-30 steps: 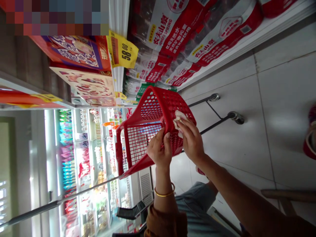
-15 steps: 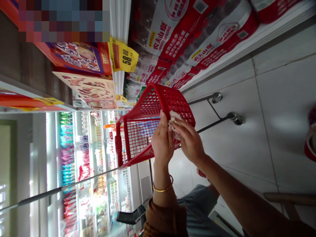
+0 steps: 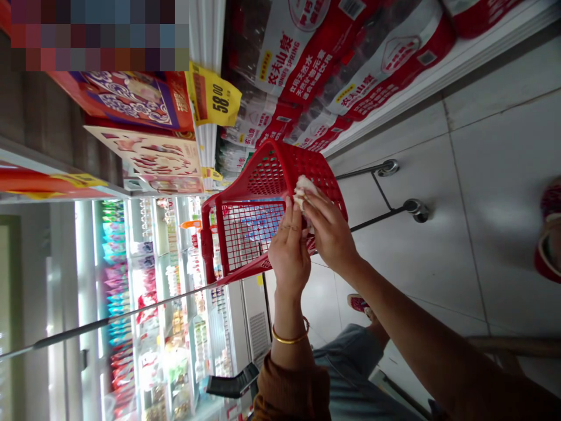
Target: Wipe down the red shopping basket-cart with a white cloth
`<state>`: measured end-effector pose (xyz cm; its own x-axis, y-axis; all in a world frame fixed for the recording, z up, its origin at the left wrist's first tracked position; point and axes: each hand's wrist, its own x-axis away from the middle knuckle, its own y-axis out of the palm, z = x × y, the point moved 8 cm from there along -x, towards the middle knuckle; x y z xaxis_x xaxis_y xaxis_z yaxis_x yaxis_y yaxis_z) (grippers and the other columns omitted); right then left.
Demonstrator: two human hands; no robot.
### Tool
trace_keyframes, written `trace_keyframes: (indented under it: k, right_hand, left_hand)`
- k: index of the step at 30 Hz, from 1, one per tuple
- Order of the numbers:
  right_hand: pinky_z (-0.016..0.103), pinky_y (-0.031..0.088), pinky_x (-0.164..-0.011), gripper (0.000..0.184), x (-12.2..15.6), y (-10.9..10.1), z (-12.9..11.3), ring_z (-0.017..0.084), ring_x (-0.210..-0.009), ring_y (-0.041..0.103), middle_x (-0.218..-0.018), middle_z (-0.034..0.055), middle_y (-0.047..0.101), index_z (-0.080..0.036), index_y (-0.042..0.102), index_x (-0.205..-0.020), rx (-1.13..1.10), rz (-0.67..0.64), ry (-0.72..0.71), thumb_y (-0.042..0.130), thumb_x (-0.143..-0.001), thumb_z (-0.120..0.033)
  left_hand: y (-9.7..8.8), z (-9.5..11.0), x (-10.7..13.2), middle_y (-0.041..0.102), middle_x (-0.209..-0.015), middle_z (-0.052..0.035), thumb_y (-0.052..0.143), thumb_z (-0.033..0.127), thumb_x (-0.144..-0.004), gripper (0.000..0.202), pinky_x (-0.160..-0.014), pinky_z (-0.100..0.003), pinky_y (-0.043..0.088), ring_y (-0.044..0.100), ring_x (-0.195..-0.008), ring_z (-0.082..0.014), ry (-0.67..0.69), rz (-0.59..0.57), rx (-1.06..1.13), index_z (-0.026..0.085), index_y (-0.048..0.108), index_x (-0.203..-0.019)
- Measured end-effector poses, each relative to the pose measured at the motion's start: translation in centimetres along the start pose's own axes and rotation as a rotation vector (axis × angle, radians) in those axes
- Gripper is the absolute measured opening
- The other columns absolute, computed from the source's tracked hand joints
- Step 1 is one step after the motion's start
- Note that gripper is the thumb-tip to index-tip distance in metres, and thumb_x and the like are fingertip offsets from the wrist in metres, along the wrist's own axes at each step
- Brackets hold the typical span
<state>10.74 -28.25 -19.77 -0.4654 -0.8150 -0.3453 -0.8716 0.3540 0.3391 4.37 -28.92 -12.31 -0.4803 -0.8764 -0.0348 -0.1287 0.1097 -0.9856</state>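
Note:
The red plastic basket of a shopping cart [image 3: 313,161] appears sideways in the head view, with its handle at the left and metal legs and casters at the right. My left hand [image 3: 289,251], with a gold bangle at the wrist, is closed over the basket's rim, fingers lying along it and thumb on the outer side. A crumpled whitish cloth [image 3: 305,187] is bunched under the fingers of my right hand [image 3: 333,237]. This hand presses the cloth against the basket's perforated outer wall, beside the rim. Its fingertips are partly hidden by the cloth.
Wrapped packs of bottled water [image 3: 302,58] line the shelf beside the cart. Boxed goods [image 3: 144,152] and a yellow price tag [image 3: 217,96] are above them. A lit refrigerated display [image 3: 162,292] stands beyond. Other people's feet [image 3: 547,234] show on the tiled floor.
My right hand has slid the cloth slightly up and left in the picture, along the basket wall by the rim. My left hand stays at the rim. The view has shifted slightly.

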Motion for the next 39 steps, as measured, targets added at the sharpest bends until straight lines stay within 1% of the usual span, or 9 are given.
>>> trace_keyframes:
  k: [5, 10, 16, 20, 23, 28, 31, 34, 39]
  right_hand:
    - [0.045, 0.042, -0.112, 0.042, 0.4, -0.1, 0.3, 0.020, -0.135, 0.045, -0.140, 0.0039, 0.054, -0.030, 0.043, -0.143, 0.047, -0.042, 0.023, 0.034, -0.101, -0.026]
    - [0.043, 0.043, -0.111, 0.043, 1.0, -0.6, 0.4, 0.021, -0.133, 0.047, -0.138, 0.0045, 0.056, -0.029, 0.044, -0.142, 0.072, -0.053, 0.012, 0.035, -0.101, -0.023]
    - [0.044, 0.045, -0.108, 0.047, 2.7, -1.7, 1.2, 0.022, -0.131, 0.049, -0.135, 0.0091, 0.058, -0.027, 0.041, -0.144, 0.168, 0.022, -0.003, 0.035, -0.099, -0.016]
    - [0.045, 0.046, -0.106, 0.049, 3.7, -2.1, 1.5, 0.022, -0.126, 0.053, -0.130, 0.0082, 0.061, -0.029, 0.042, -0.144, 0.224, 0.072, 0.008, 0.037, -0.097, -0.012]
    - [0.046, 0.047, -0.105, 0.049, 4.3, -2.1, 1.5, 0.023, -0.124, 0.054, -0.128, 0.0095, 0.062, -0.026, 0.045, -0.142, 0.238, 0.101, 0.021, 0.040, -0.096, -0.011]
    - [0.047, 0.048, -0.104, 0.048, 5.1, -2.5, 3.2, 0.025, -0.125, 0.053, -0.125, 0.0108, 0.062, -0.024, 0.052, -0.135, 0.227, 0.135, 0.123, 0.041, -0.093, -0.006]
    - [0.048, 0.047, -0.104, 0.046, 5.3, -2.8, 4.2, 0.025, -0.125, 0.053, -0.124, 0.0109, 0.062, -0.024, 0.055, -0.133, 0.193, 0.151, 0.195, 0.040, -0.093, -0.006]
    - [0.047, 0.048, -0.104, 0.043, 4.7, -2.8, 3.5, 0.024, -0.124, 0.054, -0.125, 0.0114, 0.062, -0.024, 0.053, -0.134, 0.151, 0.146, 0.194, 0.039, -0.096, -0.010]
    - [0.043, 0.049, -0.105, 0.048, 3.1, -2.5, 0.0, 0.021, -0.129, 0.051, -0.133, 0.0077, 0.058, -0.030, 0.042, -0.142, 0.031, 0.105, 0.068, 0.042, -0.097, -0.013]
  left_hand:
    - [0.0, 0.3, 0.1, 0.036, -0.152, -0.0100, 0.035, 0.012, -0.096, 0.055, -0.111, -0.041, 0.041, 0.036, -0.140, -0.0190, 0.030, 0.022, -0.056, 0.025, 0.028, -0.149]
    - [-0.1, 0.9, 0.6, 0.043, -0.149, -0.0108, 0.038, 0.006, -0.094, 0.057, -0.110, -0.041, 0.044, 0.042, -0.137, -0.0195, 0.043, 0.100, -0.124, 0.024, 0.032, -0.147]
    - [0.0, 1.5, 1.2, 0.045, -0.146, -0.0103, 0.040, 0.000, -0.090, 0.064, -0.105, -0.040, 0.049, 0.044, -0.135, -0.0221, -0.001, 0.112, -0.205, 0.025, 0.032, -0.148]
    - [0.0, 2.3, 1.6, 0.047, -0.145, -0.0123, 0.038, -0.002, -0.090, 0.064, -0.107, -0.041, 0.047, 0.041, -0.137, -0.0215, 0.042, 0.128, -0.244, 0.023, 0.031, -0.148]
    - [0.0, 2.9, 1.9, 0.050, -0.143, -0.0112, 0.037, -0.003, -0.090, 0.061, -0.112, -0.043, 0.041, 0.036, -0.139, -0.0207, 0.092, 0.133, -0.242, 0.021, 0.034, -0.147]
    - [0.1, 3.5, 1.9, 0.054, -0.139, -0.0143, 0.037, -0.003, -0.089, 0.056, -0.114, -0.044, 0.039, 0.032, -0.141, -0.0208, 0.151, 0.089, -0.253, 0.014, 0.040, -0.143]
    - [0.1, 3.7, 1.7, 0.054, -0.138, -0.0185, 0.047, 0.006, -0.089, 0.050, -0.113, -0.047, 0.040, 0.033, -0.141, -0.0244, 0.178, 0.067, -0.268, 0.008, 0.044, -0.139]
    - [0.0, 3.8, 1.7, 0.058, -0.135, -0.0181, 0.052, 0.009, -0.089, 0.048, -0.112, -0.047, 0.042, 0.036, -0.140, -0.0258, 0.205, 0.078, -0.282, 0.008, 0.046, -0.137]
    - [0.1, 3.8, 2.0, 0.064, -0.126, -0.0169, 0.049, 0.003, -0.089, 0.043, -0.110, -0.046, 0.044, 0.038, -0.139, -0.0243, 0.255, 0.140, -0.275, 0.009, 0.053, -0.131]
